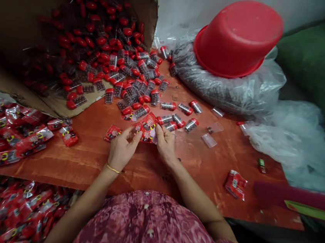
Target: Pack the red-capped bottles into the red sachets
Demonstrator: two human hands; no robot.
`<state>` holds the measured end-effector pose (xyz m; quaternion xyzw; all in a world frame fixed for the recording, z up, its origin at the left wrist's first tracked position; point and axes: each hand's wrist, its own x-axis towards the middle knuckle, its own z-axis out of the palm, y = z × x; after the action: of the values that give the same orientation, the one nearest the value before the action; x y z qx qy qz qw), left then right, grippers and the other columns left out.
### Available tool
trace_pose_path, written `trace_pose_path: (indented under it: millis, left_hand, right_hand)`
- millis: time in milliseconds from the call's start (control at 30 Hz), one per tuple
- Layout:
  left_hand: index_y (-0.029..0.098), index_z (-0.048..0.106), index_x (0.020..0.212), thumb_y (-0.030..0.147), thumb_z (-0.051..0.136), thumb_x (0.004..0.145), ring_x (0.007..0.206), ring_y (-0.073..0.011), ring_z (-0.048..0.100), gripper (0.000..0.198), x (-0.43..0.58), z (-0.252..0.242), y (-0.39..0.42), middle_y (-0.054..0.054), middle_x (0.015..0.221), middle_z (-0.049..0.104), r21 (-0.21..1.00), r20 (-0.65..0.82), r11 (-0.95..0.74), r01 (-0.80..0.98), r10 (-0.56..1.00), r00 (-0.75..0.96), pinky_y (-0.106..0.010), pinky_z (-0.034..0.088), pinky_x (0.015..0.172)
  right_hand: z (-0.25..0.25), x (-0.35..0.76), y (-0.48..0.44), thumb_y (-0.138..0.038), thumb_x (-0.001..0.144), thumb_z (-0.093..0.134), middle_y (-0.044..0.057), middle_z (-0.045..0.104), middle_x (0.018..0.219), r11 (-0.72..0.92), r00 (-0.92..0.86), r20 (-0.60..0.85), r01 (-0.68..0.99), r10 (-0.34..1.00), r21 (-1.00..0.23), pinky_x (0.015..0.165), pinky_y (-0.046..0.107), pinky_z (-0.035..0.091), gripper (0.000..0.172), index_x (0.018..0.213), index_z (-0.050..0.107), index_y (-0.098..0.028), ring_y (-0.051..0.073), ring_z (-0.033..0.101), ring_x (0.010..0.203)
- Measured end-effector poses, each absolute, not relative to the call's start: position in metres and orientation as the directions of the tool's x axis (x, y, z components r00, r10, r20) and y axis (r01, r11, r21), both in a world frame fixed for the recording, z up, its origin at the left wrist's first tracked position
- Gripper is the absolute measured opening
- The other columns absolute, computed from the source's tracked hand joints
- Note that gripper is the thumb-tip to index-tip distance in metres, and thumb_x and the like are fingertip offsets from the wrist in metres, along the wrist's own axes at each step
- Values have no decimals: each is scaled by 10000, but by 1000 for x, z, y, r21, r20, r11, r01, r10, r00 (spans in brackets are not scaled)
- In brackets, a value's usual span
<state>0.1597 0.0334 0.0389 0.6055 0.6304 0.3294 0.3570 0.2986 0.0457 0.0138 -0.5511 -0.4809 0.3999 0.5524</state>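
Between my two hands is a small red printed packet point(147, 128). My left hand point(122, 149) pinches its left side with thumb and fingers, and my right hand point(166, 143) grips the right edge. Whether anything is inside the packet I cannot tell. Just beyond it lie several clear little bottles with red caps and dark contents, one small bottle point(191, 125) among them. A few flat red packets point(112, 133) rest on the table beside my left hand.
A cardboard box point(94, 104) spills a heap of capped bottles at the back left. Filled packets point(18, 141) pile at the left, more below the table. A red tub point(241, 37) sits upside down on a plastic sack point(220, 93). Loose clear pieces point(209, 140) lie right.
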Motion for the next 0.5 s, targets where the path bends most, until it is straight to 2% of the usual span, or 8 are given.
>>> trace_pose_path:
  millis: [67,100,167,233,367,500]
  left_hand:
    - [146,671,833,590,493,756,740,-211,654,484,166,37,26,-78,769,694,932,-272,246,268,960,67,-278,505,601]
    - [145,661,770,604,520,728,679,-183,641,481,170,35,23,-58,710,676,939,-330,316,138,939,97,-247,490,548]
    - [145,637,714,583,622,651,608,-128,599,443,179,32,20,-19,650,639,923,-372,375,-84,927,54,-203,470,517]
    - [144,620,665,546,696,581,556,-88,555,417,187,27,20,13,605,607,905,-383,366,-217,923,-40,-180,461,515]
    - [136,613,587,529,722,537,510,-83,548,411,190,20,28,14,545,598,914,-378,352,-203,919,-110,-180,447,495]
    - [129,619,601,543,714,534,478,-111,583,430,185,20,34,-5,511,609,919,-386,373,-125,916,-106,-190,423,463]
  right_hand:
    - [14,300,39,-398,825,445,-58,353,483,105,250,141,152,958,-983,450,217,278,372,518,371,-202,75,314,454]
    - [15,299,36,-378,825,448,-53,373,495,132,246,174,179,954,-975,466,219,295,349,530,399,-198,80,337,467]
    - [15,297,30,-343,823,455,-40,432,531,167,227,214,209,950,-964,505,223,338,279,592,486,-190,92,396,504]
    - [13,294,26,-340,828,448,-33,466,542,149,214,193,204,958,-968,516,225,360,254,645,537,-186,99,426,513]
    - [6,299,25,-415,857,404,-36,456,499,27,188,61,180,980,-983,469,220,333,359,599,511,-190,98,409,467]
    - [1,313,43,-448,870,379,-34,451,526,13,255,104,336,961,-942,504,227,329,391,599,495,-192,107,425,499]
